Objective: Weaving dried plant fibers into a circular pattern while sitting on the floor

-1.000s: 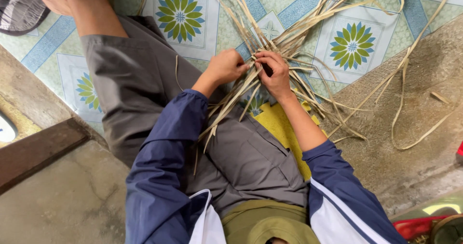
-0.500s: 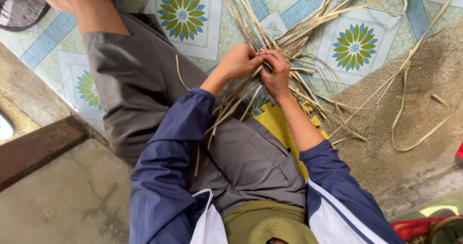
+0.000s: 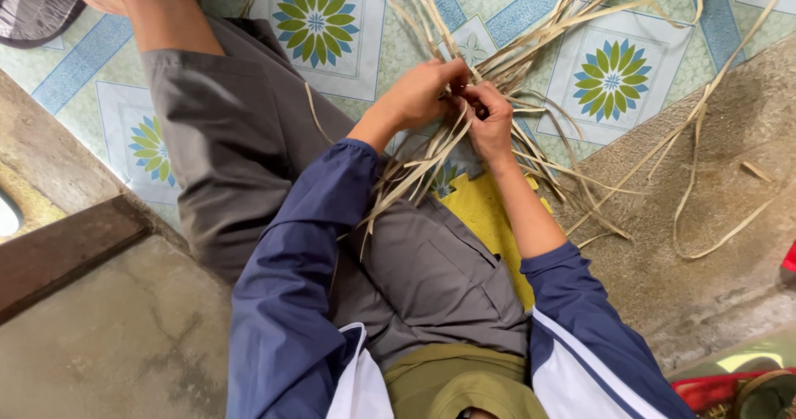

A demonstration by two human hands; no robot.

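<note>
Both hands meet over the woven strips (image 3: 464, 141): left hand (image 3: 423, 96) and right hand (image 3: 491, 121) pinch strands (loose ends fan outward), tiled floor (image 3: 373, 46) open beyond.

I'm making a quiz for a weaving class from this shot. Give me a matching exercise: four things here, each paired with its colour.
Things:
1. strips
2. mat
3. sleeve
4. trousers

Colours:
a. grey
b. pale tan
c. dark blue
d. yellow

Pairs: 1-b, 2-d, 3-c, 4-a. The left hand and right hand both grip the strips.
</note>
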